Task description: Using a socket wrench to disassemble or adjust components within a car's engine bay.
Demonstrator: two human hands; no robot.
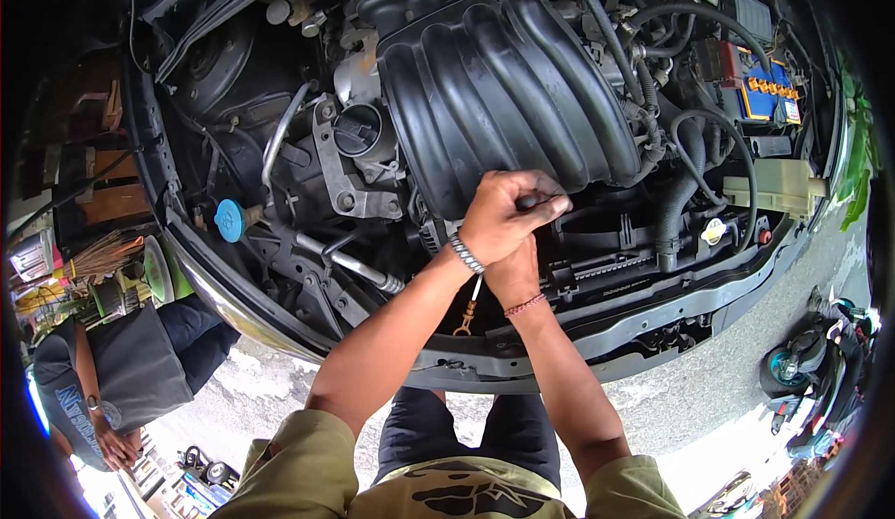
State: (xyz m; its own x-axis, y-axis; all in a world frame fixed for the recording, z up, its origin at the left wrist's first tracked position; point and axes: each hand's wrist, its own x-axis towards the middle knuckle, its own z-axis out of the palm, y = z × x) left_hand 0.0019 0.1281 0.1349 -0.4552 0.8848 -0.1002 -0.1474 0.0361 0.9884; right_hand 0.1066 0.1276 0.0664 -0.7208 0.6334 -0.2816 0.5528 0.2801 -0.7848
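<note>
My left hand (508, 213) is over the front of the black ribbed engine cover (499, 99), its fingers curled closed. A small dark patch shows between thumb and fingers; I cannot make out what it is. My right hand (514, 272) lies just beneath and nearer to me, its fingers hidden by the left hand. Beside my wrists, a thin pale rod with a yellow-orange looped handle (463, 323), resembling a dipstick, runs up toward the hands. Its upper end is hidden, so whether either hand grips it is unclear.
Left of the cover sit a black oil filler cap (357, 130) and a blue reservoir cap (229, 220). A battery (769, 90) and pale plastic reservoir (772, 186) stand right. The front crossmember (643, 342) lies nearest me. Another person (126, 370) stands at the lower left.
</note>
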